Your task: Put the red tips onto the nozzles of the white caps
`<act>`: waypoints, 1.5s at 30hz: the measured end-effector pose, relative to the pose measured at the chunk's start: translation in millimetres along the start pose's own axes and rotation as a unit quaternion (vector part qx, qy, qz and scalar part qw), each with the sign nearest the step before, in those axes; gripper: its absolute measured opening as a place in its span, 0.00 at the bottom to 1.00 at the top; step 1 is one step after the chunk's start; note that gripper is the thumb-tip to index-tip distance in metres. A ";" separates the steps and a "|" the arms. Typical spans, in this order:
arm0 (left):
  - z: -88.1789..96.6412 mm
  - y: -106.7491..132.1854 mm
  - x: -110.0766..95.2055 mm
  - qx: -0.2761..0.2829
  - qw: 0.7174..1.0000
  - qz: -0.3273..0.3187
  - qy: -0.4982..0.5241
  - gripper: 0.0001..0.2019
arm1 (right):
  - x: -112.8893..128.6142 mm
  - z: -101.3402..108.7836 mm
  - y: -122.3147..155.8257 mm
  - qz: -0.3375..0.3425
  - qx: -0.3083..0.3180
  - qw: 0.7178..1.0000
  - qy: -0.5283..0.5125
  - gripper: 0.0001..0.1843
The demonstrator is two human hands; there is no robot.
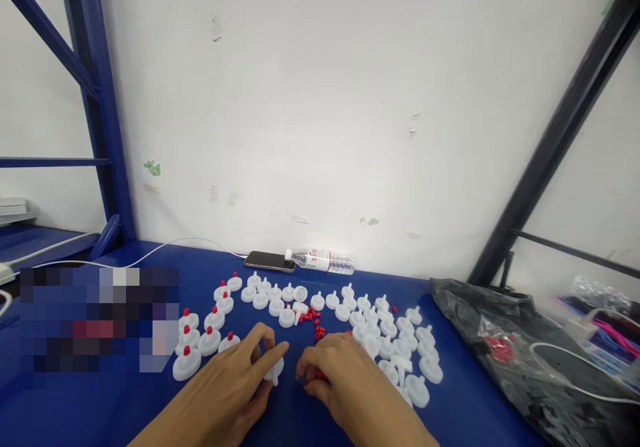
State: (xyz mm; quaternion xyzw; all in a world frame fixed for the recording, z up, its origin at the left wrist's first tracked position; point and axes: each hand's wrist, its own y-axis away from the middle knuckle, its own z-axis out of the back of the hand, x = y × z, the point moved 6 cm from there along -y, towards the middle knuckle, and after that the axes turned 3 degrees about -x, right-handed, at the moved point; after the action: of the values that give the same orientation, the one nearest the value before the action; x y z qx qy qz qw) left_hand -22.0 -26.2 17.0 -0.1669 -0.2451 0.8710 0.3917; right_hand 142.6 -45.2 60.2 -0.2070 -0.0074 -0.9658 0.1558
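My left hand [245,377] rests low on the blue table [465,414], its fingers closed around a white plastic cap [275,369]. Just to its right, my right hand [333,374] curls over small red plugs [316,379] lying on the table, fingertips pinched together on them. Several white caps without plugs [380,334] spread out behind and to the right of that hand. To the left, a group of white caps with red plugs fitted [200,337] stands. A loose heap of red plugs [313,319] lies in the middle between the caps.
A phone [270,261] and a lying water bottle [323,260] sit against the white wall. A black plastic bag [505,347] with red parts lies at the right. White cables run at the left and right. Blue and black rack posts frame the table.
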 end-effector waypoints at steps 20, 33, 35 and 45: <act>-7.4 1.8 0.8 0.087 0.995 0.037 -0.029 0.11 | 11.6 8.0 5.5 0.091 -0.072 0.988 -0.102 0.15; -9.6 3.7 -3.6 0.070 0.997 -0.004 -0.008 0.12 | 16.1 9.5 5.4 0.108 -0.064 0.984 -0.126 0.10; -10.0 3.7 -4.1 0.075 0.997 0.001 0.005 0.12 | 17.5 9.9 6.1 0.113 -0.068 0.982 -0.134 0.09; -3.7 1.6 -11.1 0.113 0.982 0.036 0.147 0.10 | 18.2 17.6 14.0 0.113 -0.078 0.966 -0.219 0.06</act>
State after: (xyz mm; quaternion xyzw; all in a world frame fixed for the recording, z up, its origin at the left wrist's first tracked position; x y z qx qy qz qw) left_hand -14.1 -34.4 14.2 -0.2563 -0.0792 0.8726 0.4082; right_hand 138.1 -62.6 82.9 -0.4245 0.0577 -0.8706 0.2420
